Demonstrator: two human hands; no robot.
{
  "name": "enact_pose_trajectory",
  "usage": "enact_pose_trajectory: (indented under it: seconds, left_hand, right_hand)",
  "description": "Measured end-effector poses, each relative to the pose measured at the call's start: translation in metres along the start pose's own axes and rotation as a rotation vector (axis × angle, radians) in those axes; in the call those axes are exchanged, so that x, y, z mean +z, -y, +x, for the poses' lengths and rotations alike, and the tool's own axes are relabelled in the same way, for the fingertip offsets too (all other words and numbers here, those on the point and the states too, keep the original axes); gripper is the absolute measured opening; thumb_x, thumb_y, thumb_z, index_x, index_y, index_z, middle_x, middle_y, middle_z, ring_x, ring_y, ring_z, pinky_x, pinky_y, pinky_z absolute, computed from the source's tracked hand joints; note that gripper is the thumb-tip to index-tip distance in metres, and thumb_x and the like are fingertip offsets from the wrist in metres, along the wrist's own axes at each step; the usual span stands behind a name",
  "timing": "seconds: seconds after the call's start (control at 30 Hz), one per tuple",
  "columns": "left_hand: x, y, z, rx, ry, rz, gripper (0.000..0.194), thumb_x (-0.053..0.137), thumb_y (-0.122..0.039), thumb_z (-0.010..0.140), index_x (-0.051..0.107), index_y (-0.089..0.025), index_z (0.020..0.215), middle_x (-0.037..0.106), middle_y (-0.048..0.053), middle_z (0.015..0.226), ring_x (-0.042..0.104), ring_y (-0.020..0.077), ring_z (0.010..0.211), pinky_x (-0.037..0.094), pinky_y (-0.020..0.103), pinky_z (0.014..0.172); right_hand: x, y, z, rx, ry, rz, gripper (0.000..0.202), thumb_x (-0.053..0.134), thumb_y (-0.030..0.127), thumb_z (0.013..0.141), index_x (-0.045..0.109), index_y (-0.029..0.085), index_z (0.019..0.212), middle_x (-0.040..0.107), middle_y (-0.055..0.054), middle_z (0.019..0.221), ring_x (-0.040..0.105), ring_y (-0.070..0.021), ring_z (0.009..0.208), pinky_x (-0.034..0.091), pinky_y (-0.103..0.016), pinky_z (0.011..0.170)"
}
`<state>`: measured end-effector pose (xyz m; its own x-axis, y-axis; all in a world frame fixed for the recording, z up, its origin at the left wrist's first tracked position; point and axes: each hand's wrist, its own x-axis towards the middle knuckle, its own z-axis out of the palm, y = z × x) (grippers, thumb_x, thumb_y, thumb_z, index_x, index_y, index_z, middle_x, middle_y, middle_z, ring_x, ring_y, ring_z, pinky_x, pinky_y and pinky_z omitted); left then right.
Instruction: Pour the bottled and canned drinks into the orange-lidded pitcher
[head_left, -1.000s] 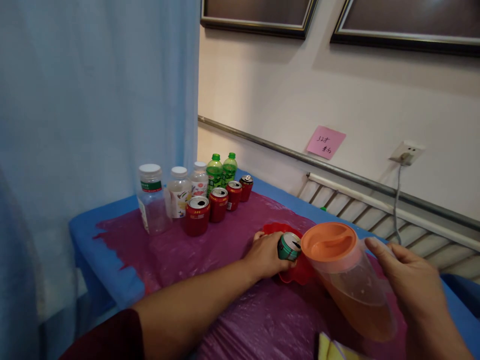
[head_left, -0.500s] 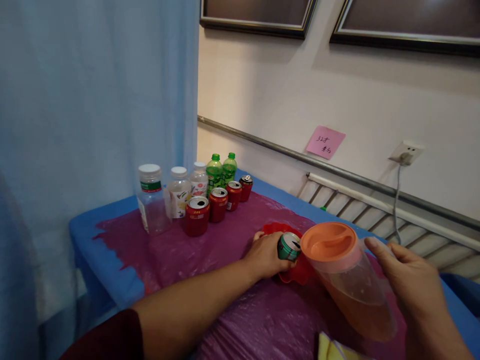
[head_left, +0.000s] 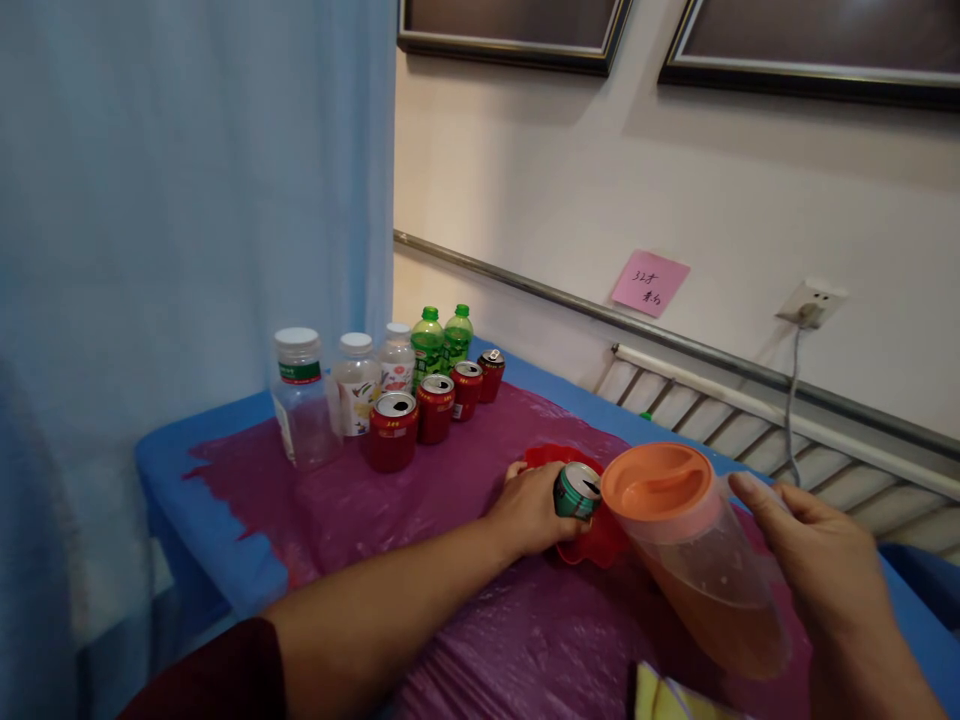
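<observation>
My left hand (head_left: 534, 508) is closed around a green drink can (head_left: 577, 492), whose opened top faces up. Beneath the can lies a red scalloped dish (head_left: 600, 545), partly hidden by my hand. Gripped by its handle in my right hand (head_left: 821, 555) is a clear plastic pitcher (head_left: 709, 565) with an orange lid (head_left: 660, 482). The pitcher leans left, its lid close beside the can's top, and brownish liquid lies in its lower part. Whether any liquid passes between the two I cannot tell.
Several red cans (head_left: 392, 432) stand in a row on the purple plastic sheet (head_left: 450, 520). Behind them are clear jars with white lids (head_left: 304, 400) and two green bottles (head_left: 428, 348). A folded yellow cloth (head_left: 667, 697) lies at the near edge. A radiator (head_left: 720, 430) runs along the wall.
Almost nothing differs. The view has shifted very slightly; both hands, the can and the tilted pitcher keep their positions relative to each other.
</observation>
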<state>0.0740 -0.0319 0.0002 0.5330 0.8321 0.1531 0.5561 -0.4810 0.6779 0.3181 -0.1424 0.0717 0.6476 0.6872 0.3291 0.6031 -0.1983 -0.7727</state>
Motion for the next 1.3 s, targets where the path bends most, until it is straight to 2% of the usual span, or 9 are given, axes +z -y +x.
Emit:
enact_pose_trajectory:
  seconds: [0.13, 0.6, 0.87, 1.3]
  left_hand:
    - [-0.0007, -0.0004, -0.0002, -0.001, 0.002, -0.002, 0.055, 0.080, -0.046, 0.069, 0.063, -0.027, 0.117, 0.074, 0.002, 0.120, 0.065, 0.0290, 0.112, 0.036, 0.046, 0.109]
    - [-0.0027, -0.0023, -0.0008, -0.004, -0.010, -0.015, 0.056, 0.081, -0.045, 0.068, 0.063, -0.028, 0.117, 0.074, 0.001, 0.118, 0.066, 0.0292, 0.112, 0.037, 0.045, 0.108]
    - [-0.0040, -0.0035, -0.0016, 0.004, -0.008, -0.029, 0.058, 0.082, -0.043, 0.068, 0.063, -0.029, 0.121, 0.074, 0.001, 0.121, 0.065, 0.0284, 0.113, 0.036, 0.045, 0.109]
    - [-0.0025, -0.0026, -0.0010, -0.006, -0.002, -0.010, 0.054, 0.081, -0.045, 0.068, 0.063, -0.028, 0.116, 0.074, 0.002, 0.118, 0.065, 0.0289, 0.113, 0.037, 0.046, 0.107]
  right_hand:
    - [-0.0002, 0.0007, -0.0006, -0.030, -0.009, 0.005, 0.051, 0.067, 0.061, 0.077, 0.042, 0.022, 0.054, 0.032, 0.004, 0.055, 0.031, -0.0116, 0.051, 0.024, -0.027, 0.046]
    - [0.0000, -0.0016, 0.0020, 0.018, 0.004, -0.017, 0.053, 0.067, 0.063, 0.076, 0.040, 0.022, 0.055, 0.029, 0.005, 0.056, 0.031, -0.0115, 0.053, 0.024, -0.027, 0.048]
    - [-0.0004, -0.0017, 0.0019, -0.059, -0.009, -0.010, 0.052, 0.068, 0.061, 0.077, 0.043, 0.022, 0.054, 0.031, 0.004, 0.055, 0.031, -0.0114, 0.051, 0.023, -0.027, 0.045]
    - [-0.0004, 0.0016, 0.0002, -0.011, 0.004, -0.006, 0.049, 0.066, 0.061, 0.077, 0.046, 0.022, 0.056, 0.031, 0.005, 0.055, 0.031, -0.0115, 0.052, 0.024, -0.026, 0.045]
